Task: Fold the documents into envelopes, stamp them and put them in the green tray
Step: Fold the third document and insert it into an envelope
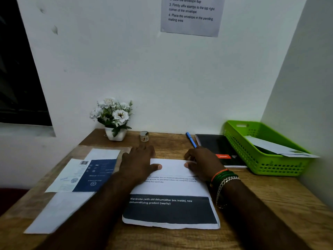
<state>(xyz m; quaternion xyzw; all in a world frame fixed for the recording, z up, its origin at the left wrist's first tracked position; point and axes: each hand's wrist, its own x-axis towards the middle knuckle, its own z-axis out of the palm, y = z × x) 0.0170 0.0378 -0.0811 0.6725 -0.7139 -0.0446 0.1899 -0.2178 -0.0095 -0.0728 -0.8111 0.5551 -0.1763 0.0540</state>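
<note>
Paper lay directly under both hands: the document (171, 192) sat on the desk (261, 204) in front of the person, its long axis running away from them, its far end turned over toward them. The left hand (138, 163) and right hand (203, 163) pressed flat on that folded end, fingers spread, thumbs pointing at each other and slightly apart, gripping nothing. Both were equally near; the crease ran crosswise between them. The sheet looked white with small print and a dark band of white lettering near its ragged near edge. Envelopes (72, 186) waited left of it. The green tray (252, 159), already holding an envelope, stood to the right, nearer the right hand.
</note>
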